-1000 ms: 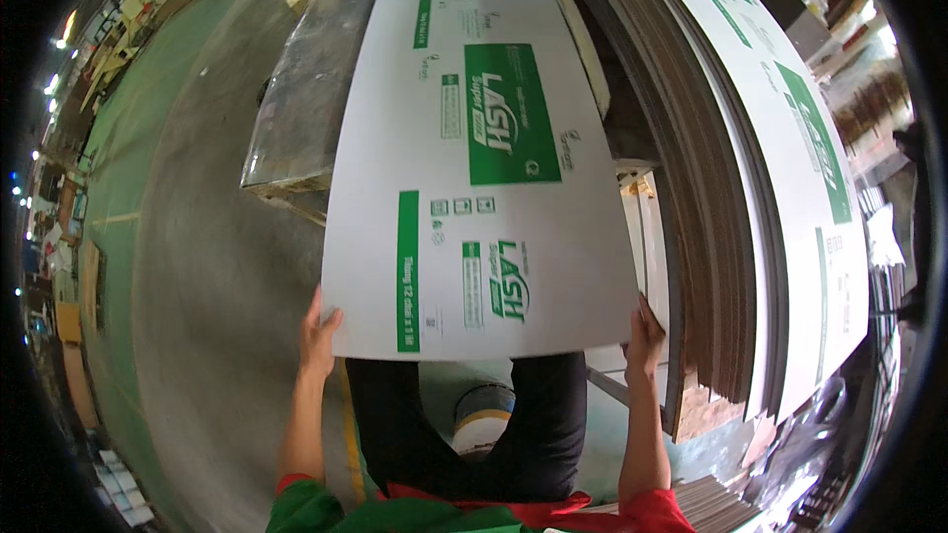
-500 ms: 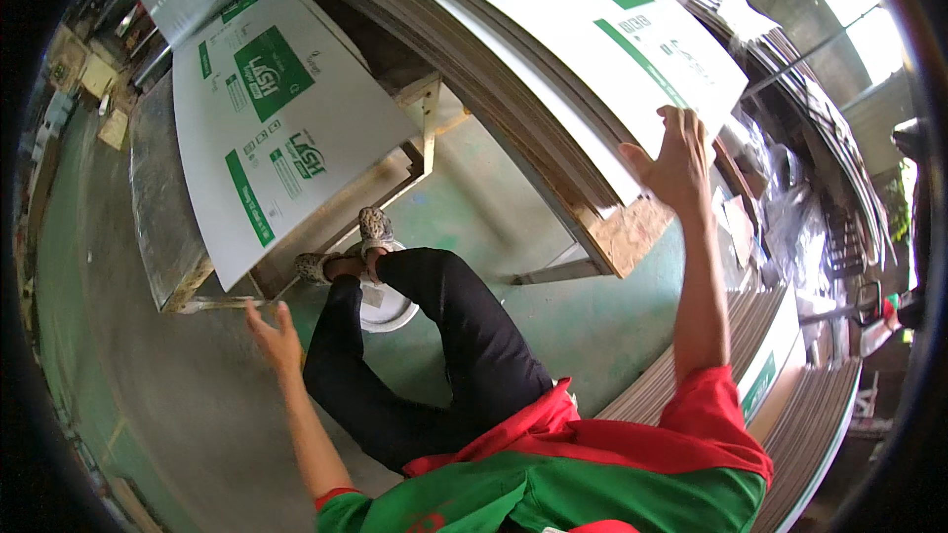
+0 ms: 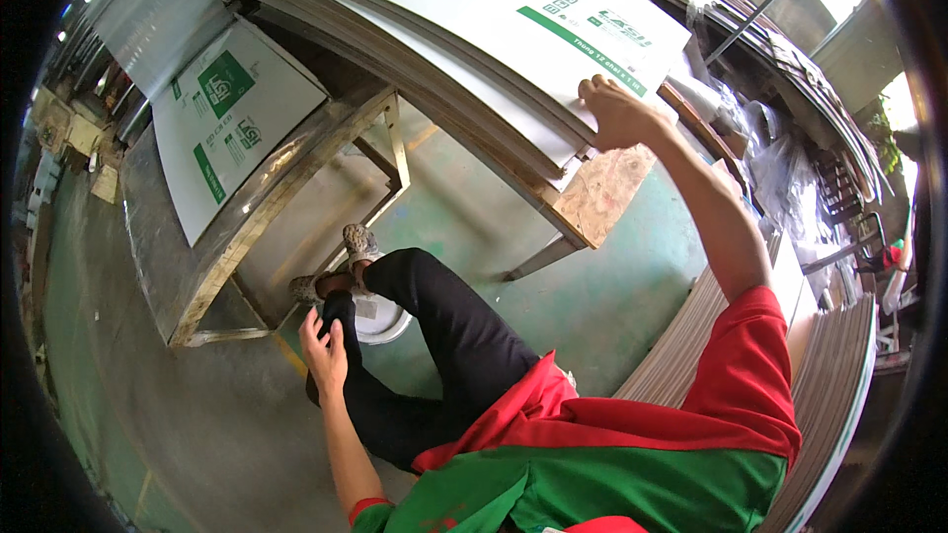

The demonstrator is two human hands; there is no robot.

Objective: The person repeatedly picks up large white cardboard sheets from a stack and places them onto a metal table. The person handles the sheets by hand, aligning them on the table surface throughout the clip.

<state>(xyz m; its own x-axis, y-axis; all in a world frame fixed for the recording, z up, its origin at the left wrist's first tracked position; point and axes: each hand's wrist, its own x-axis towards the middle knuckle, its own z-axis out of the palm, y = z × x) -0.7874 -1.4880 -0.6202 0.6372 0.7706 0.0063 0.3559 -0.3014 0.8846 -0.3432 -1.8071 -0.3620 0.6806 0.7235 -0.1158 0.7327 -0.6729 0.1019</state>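
A tall stack of white cardboard sheets with green print lies on a bench ahead and to the right. At its near right corner my right hand has its fingers bent over the top cardboard sheet, the thumb at the edge and partly hidden. My left hand hovers by my left knee, empty, with fingers apart. Another printed cardboard sheet rests on the metal-topped table at the left, its far part beneath a translucent panel.
More cardboard sheets are stacked low at my right side. Crumpled clear plastic and a pile of boards stand beyond the bench. A white round lid-like object is by my feet. The bench has a chipboard end.
The sheet on the left table has slid away from me under the panel, baring the table's near edge. My right hand has closed onto the stack's corner; my left has drawn back toward my knee.
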